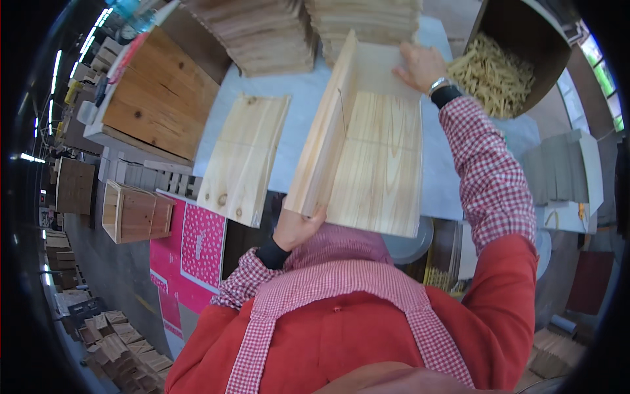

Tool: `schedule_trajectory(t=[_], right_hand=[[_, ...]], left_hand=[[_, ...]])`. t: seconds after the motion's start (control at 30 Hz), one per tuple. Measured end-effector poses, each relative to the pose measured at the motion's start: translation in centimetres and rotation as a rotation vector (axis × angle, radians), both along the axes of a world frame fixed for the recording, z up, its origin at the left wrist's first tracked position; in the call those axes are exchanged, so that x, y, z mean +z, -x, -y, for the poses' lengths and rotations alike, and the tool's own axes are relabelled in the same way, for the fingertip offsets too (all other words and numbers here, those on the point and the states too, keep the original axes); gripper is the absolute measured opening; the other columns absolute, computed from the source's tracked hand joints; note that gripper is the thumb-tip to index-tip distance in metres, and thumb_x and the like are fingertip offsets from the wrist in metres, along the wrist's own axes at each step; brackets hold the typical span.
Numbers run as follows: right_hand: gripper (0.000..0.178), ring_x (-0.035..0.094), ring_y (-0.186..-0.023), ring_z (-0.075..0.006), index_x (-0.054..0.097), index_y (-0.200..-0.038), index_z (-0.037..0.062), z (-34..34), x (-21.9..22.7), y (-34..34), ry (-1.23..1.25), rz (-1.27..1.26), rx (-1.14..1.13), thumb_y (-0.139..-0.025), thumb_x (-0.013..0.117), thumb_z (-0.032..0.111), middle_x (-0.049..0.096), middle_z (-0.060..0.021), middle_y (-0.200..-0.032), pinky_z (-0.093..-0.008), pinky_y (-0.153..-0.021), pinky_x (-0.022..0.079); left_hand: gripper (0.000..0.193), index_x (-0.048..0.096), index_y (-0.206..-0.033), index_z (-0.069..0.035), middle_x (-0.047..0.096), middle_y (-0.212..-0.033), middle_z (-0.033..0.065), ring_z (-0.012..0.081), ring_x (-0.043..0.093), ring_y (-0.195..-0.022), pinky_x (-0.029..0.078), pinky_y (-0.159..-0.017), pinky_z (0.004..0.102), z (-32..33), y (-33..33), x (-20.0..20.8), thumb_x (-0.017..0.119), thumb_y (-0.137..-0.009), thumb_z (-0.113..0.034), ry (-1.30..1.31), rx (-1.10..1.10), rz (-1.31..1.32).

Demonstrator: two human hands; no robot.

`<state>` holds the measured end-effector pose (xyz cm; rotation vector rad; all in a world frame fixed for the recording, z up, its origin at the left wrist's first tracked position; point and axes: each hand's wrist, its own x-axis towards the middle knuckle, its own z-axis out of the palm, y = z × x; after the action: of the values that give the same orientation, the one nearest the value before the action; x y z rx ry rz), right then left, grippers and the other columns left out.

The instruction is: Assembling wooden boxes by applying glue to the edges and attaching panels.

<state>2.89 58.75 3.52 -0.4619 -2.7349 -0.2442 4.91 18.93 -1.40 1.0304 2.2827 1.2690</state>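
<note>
In front of me is a partly assembled wooden box (384, 164) of pale boards: one lies flat, and another long board (325, 131) stands upright along its left side. A smooth paler end board (377, 65) is at the far end. My left hand (298, 226) is closed around the near lower end of the upright board, its fingers partly hidden. My right hand (423, 65), with a band at the wrist, has its bent fingers on the far right corner of the end board. A separate wooden panel (243, 157) lies flat to the left.
Stacks of thin boards (262, 33) stand at the back of the pale-topped table (436, 164). A brown bin of wood strips (492, 75) is at the far right. On the left stand a large wooden box (157, 92) and, lower, a smaller box (138, 210).
</note>
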Motion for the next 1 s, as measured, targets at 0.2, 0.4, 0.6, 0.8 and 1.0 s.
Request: schedule_trajectory(t=[0.2, 0.4, 0.6, 0.8, 1.0], right_hand=[[0.054, 0.063, -0.097, -0.0289, 0.052, -0.117, 0.0106, 0.0, 0.3, -0.3, 0.068, 0.110, -0.045, -0.074, 0.070, 0.037, 0.066, -0.0129, -0.103, -0.0488, -0.083, 0.044], [0.032, 0.062, -0.075, -0.0365, 0.059, -0.088, 0.0026, 8.7, 0.4, -9.8, -0.211, -1.103, -0.046, -0.077, 0.066, 0.033, 0.063, -0.0172, -0.077, -0.0462, -0.069, 0.048], [0.044, 0.054, -0.093, -0.0307, 0.061, -0.095, 0.0027, 10.4, -16.7, -35.9, 0.034, -0.926, -1.151, -0.068, 0.078, 0.033, 0.058, -0.0123, -0.093, -0.0399, -0.083, 0.041], [0.082, 0.054, -0.111, -0.0376, 0.056, -0.110, -0.0102, 14.8, -26.2, -47.0, 0.691, -0.498, -1.787, -0.064, 0.077, 0.054, 0.058, -0.0260, -0.113, -0.0444, -0.094, 0.044], [0.077, 0.059, -0.107, -0.0383, 0.060, -0.105, -0.0132, 15.9, -25.1, -47.9, 0.925, -0.665, -1.806, -0.063, 0.080, 0.047, 0.060, -0.0286, -0.114, -0.0411, -0.093, 0.046]], left_hand=[[0.039, 0.054, -0.113, 0.007, 0.061, -0.107, 0.0177, 0.0281, 0.059, -0.101, 0.047, -0.086, 0.0356, 0.3, 1.3, -3.5, 0.066, -0.083, -0.015, -0.220, -0.042, -0.221], [0.035, 0.053, -0.119, 0.003, 0.062, -0.109, 0.0148, 0.0253, 0.060, -0.101, 0.047, -0.088, 0.0331, 1.0, 1.3, -1.9, 0.057, -0.085, 0.001, -0.084, -0.017, 0.377], [0.053, 0.039, -0.136, -0.001, 0.050, -0.129, 0.0173, 0.0257, 0.055, -0.115, 0.042, -0.096, 0.0323, 5.6, -1.3, -2.8, 0.052, -0.085, 0.007, -0.258, 0.056, 0.363], [0.056, 0.036, -0.139, -0.001, 0.048, -0.132, 0.0181, 0.0256, 0.054, -0.117, 0.042, -0.097, 0.0316, 7.4, -2.8, -4.2, 0.051, -0.086, 0.007, -0.111, 0.109, 0.448], [0.055, 0.037, -0.139, -0.001, 0.047, -0.133, 0.0173, 0.0255, 0.055, -0.117, 0.043, -0.096, 0.0315, 6.5, -3.2, -3.2, 0.053, -0.086, 0.005, -0.149, 0.127, 0.448]])
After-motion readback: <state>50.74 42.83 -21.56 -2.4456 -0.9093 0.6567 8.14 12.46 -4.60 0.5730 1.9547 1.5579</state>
